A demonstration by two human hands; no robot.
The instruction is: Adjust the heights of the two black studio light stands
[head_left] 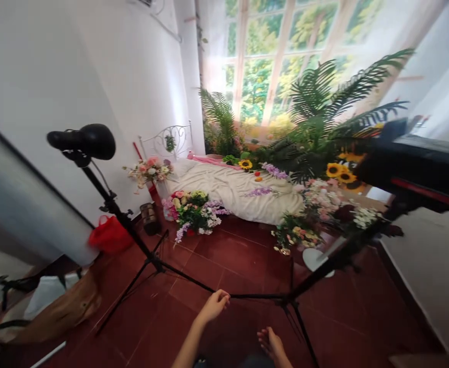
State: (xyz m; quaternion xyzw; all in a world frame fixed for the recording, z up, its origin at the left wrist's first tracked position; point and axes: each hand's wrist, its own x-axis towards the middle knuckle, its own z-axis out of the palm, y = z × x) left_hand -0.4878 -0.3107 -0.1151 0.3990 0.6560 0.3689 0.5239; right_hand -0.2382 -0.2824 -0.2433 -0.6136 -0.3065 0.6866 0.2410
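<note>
My left hand [216, 305] is held out low over the dark red floor, its fingers loosely bent with nothing visible in them. It appears in front of a black tripod leg; whether it touches the leg cannot be told. My right hand [272, 343] is lower and to the right, fingers stretched apart and holding nothing. On the left, a black lamp [90, 141] tops a tripod stand [126, 222]. Another black stand [324, 266] rises on the right, bearing a dark, blurred device [416, 171].
Beyond the stands is a bed with a cream cover [228, 189], flower bunches [193, 209] around it and palm leaves [314, 110] behind. A red bag [110, 235] and a brown bag [63, 314] lie left. A white round base [318, 260] stands right, near a wall.
</note>
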